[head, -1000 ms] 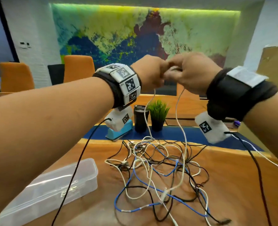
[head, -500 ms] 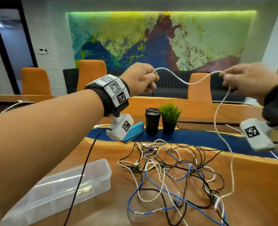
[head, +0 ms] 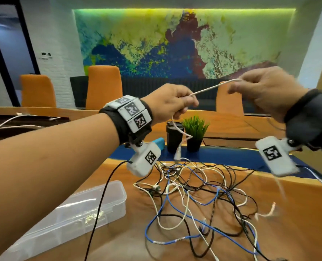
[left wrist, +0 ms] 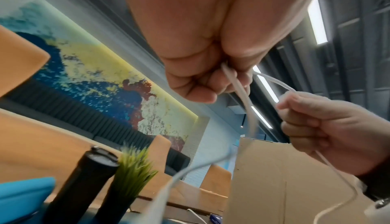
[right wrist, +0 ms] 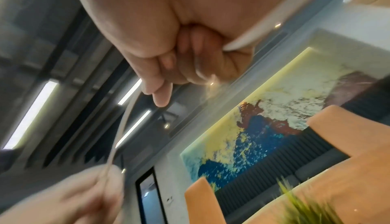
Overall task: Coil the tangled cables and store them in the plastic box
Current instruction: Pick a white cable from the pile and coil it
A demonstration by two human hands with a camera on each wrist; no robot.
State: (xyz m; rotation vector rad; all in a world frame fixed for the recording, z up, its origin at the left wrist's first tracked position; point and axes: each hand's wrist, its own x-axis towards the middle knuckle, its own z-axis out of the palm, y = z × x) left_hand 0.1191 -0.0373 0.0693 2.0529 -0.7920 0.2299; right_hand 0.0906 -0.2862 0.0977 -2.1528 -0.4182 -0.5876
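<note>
A white cable [head: 215,88] stretches taut in the air between my two raised hands. My left hand [head: 170,104] grips one part of it, and a short end with a plug [head: 177,153] dangles below that fist. My right hand [head: 262,87] pinches the cable farther right; its other end [head: 269,210] trails down to the table. In the left wrist view the cable [left wrist: 242,90] leaves my curled left fingers toward the right hand [left wrist: 316,124]. Below lies a tangle of white, blue and black cables [head: 199,196]. A clear plastic box [head: 67,217], lid on, sits at lower left.
A black cup [head: 173,136], a small green plant [head: 195,134] and a blue object [head: 159,143] stand behind the tangle on the blue strip of the wooden table [head: 298,223]. Orange chairs [head: 103,85] line the far side. A cardboard box [left wrist: 284,177] stands to the right.
My hands, joined a second ago, have pulled apart. The white cable has drawn taut between them, and its loose end has lifted out of the tangle.
</note>
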